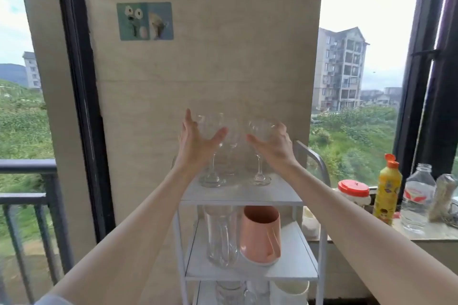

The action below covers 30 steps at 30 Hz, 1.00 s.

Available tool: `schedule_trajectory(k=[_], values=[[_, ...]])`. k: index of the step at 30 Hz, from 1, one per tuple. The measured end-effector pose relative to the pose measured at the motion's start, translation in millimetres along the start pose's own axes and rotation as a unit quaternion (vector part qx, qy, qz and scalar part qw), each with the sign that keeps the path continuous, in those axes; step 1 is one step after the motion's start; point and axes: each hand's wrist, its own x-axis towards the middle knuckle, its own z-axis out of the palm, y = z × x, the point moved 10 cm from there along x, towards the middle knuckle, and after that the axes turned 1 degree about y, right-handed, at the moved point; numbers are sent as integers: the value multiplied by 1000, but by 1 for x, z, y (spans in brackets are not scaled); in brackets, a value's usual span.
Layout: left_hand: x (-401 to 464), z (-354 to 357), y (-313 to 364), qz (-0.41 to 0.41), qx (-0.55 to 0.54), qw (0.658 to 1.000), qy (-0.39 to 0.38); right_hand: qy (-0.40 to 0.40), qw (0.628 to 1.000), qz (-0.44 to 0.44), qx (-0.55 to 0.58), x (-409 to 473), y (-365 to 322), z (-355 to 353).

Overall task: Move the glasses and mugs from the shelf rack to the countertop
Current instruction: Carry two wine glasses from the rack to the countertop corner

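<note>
A white shelf rack (pixel 241 197) stands against the beige wall. Three clear wine glasses stand on its top shelf. My left hand (pixel 198 146) is cupped around the bowl of the left wine glass (pixel 210 129), fingers spread and a gap still showing on the finger side. My right hand (pixel 272 146) wraps the bowl of the right wine glass (pixel 262 129), whose foot rests on the shelf. The middle wine glass (pixel 231 146) stands between them, untouched. On the middle shelf are a clear glass mug (pixel 220 235) and a pink mug (pixel 260 233). The lowest visible shelf holds another glass mug (pixel 230 292) and a white mug (pixel 288 292).
To the right, a stone ledge (pixel 426 233) under the window carries a yellow bottle (pixel 387 190), a red-lidded jar (pixel 353 192), a clear plastic bottle (pixel 418 200) and a glass jar (pixel 443 195). The rack's curved handle (pixel 319 158) rises at its right side. A balcony railing (pixel 27 181) is at the left.
</note>
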Motion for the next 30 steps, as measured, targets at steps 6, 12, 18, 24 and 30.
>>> schedule_trajectory(k=[6, 12, 18, 24, 30], values=[[6, 0, -2, 3, 6, 1000, 28, -5, 1000, 18, 12, 1, 7, 1], [-8, -14, 33, 34, -104, 992, 60, 70, 993, -61, 69, -13, -30, -46], [-52, 19, 114, 64, -205, 977, 2, 115, 978, -123, 120, -48, -64, -142], [-126, 98, 191, 79, -264, 955, -108, 161, 979, -99, 79, -107, -35, -270], [-247, 210, 273, 56, -314, 921, -223, 245, 969, -34, -7, -207, 16, -446]])
